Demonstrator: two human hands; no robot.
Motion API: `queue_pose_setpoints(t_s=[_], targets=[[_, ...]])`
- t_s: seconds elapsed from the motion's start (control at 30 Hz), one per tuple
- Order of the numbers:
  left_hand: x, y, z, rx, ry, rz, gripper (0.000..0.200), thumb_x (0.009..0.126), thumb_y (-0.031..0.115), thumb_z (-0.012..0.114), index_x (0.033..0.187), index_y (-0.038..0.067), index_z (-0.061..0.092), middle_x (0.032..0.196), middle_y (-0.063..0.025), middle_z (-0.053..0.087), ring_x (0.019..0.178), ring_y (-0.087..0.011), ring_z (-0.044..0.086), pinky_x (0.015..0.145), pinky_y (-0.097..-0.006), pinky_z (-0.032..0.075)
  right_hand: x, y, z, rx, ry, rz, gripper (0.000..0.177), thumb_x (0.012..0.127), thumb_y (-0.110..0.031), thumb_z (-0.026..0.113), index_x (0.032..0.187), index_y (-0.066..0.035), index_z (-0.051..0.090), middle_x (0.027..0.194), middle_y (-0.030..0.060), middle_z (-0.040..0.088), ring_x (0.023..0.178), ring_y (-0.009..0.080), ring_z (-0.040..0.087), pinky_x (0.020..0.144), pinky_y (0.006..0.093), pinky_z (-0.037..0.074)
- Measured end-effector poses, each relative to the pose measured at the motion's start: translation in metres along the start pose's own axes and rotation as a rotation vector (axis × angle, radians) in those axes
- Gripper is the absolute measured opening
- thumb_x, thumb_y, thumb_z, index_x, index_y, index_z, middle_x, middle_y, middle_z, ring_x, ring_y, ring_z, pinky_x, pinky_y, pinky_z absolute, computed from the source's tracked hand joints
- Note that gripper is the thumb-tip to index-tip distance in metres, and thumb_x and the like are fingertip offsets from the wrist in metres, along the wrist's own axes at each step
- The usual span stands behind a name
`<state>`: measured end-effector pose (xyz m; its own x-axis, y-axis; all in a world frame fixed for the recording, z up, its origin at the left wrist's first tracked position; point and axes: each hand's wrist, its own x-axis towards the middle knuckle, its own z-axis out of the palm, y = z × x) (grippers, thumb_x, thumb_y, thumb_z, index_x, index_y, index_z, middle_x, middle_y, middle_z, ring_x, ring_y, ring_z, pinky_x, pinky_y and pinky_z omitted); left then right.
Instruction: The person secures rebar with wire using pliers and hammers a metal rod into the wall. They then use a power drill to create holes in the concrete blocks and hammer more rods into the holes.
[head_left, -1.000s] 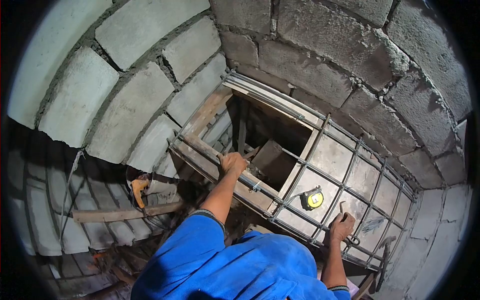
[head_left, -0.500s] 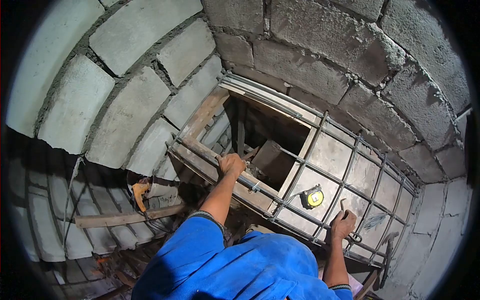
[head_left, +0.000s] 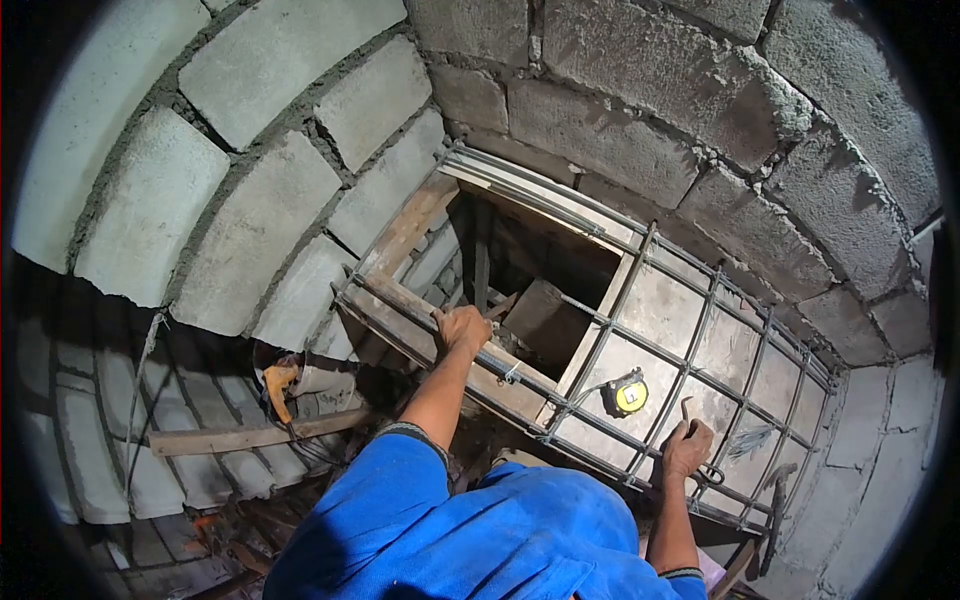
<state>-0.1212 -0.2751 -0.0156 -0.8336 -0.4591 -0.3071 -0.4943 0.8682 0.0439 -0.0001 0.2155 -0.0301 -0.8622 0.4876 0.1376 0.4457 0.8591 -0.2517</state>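
My left hand (head_left: 463,328) is closed around the long front reinforcing bar (head_left: 400,312), beside the opening in the wooden formwork. Near the front edge of the steel grid (head_left: 683,372), my right hand (head_left: 687,447) grips a thin rebar tying hook (head_left: 686,406). Its bent tip points up past the fingers, and a looped end shows below the hand. Between the two hands, a black and yellow tape measure (head_left: 627,397) rests on the board under the bars. A small bundle of tie wire (head_left: 750,441) lies right of my right hand.
A hammer (head_left: 777,505) hangs at the grid's right end. Concrete block walls (head_left: 620,130) rise behind and left. The formwork opening (head_left: 560,270) drops to a dark space with timber pieces. Lower left are a wooden plank (head_left: 255,438) and an orange handle (head_left: 281,386).
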Motion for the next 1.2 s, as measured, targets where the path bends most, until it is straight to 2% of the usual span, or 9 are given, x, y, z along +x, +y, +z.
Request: queue_pose_setpoints(t_s=[0.2,0.7,0.77,1.0,1.07,1.2], targets=[[0.003,0.0,0.003,-0.022,-0.004,-0.011,0.044,0.084,0.047,0.073,0.097,0.005,0.079,0.105,-0.016,0.075,0.106,-0.0303,0.067,0.103,-0.0442,0.037,0.0,0.001,0.001,0.012,-0.006,-0.006,0.03,0.09,-0.026,0.067,0.113,-0.006,0.065,0.119,0.0098,0.061,0.117,0.0307,0.056,0.096,0.0488,0.042],[0.006,0.0,0.008,0.011,-0.001,-0.011,0.044,0.085,0.048,0.072,0.096,0.006,0.079,0.104,-0.0142,0.075,0.107,-0.0291,0.067,0.101,-0.0452,0.036,0.001,0.002,0.002,-0.004,0.005,-0.012,0.031,0.09,-0.025,0.068,0.115,-0.006,0.065,0.119,0.011,0.061,0.116,0.0319,0.056,0.096,0.0481,0.042],[0.005,0.0,0.008,0.014,0.003,-0.008,0.044,0.085,0.048,0.072,0.096,0.006,0.079,0.104,-0.0141,0.075,0.106,-0.029,0.067,0.101,-0.045,0.036,0.0,0.0,0.0,0.0,0.061,-0.062,0.029,0.09,-0.026,0.066,0.11,-0.006,0.065,0.114,0.0136,0.063,0.11,0.0327,0.059,0.094,0.0471,0.045],[0.004,0.001,0.005,0.011,-0.002,-0.008,0.045,0.084,0.048,0.073,0.097,0.006,0.079,0.105,-0.0141,0.075,0.109,-0.0295,0.065,0.101,-0.0455,0.036,0.001,0.0,0.0,-0.004,0.062,-0.053,0.027,0.09,-0.026,0.067,0.107,-0.005,0.065,0.113,0.0134,0.063,0.11,0.0326,0.059,0.094,0.0469,0.045],[0.002,0.002,-0.001,-0.003,-0.023,-0.011,0.045,0.085,0.048,0.072,0.097,0.006,0.079,0.105,-0.0141,0.075,0.11,-0.0295,0.065,0.101,-0.0456,0.036,0.002,0.0,-0.002,-0.003,-0.037,-0.005,0.033,0.092,-0.028,0.066,0.117,-0.007,0.065,0.121,0.0114,0.061,0.118,0.0316,0.055,0.097,0.0479,0.041],[0.003,0.001,0.003,0.0,-0.021,-0.012,0.045,0.085,0.048,0.072,0.097,0.006,0.079,0.105,-0.0139,0.075,0.11,-0.0293,0.064,0.101,-0.0456,0.036,0.002,0.0,-0.002,-0.005,-0.037,0.0,0.033,0.091,-0.028,0.066,0.116,-0.007,0.065,0.121,0.0112,0.061,0.118,0.0312,0.055,0.098,0.0477,0.042]])
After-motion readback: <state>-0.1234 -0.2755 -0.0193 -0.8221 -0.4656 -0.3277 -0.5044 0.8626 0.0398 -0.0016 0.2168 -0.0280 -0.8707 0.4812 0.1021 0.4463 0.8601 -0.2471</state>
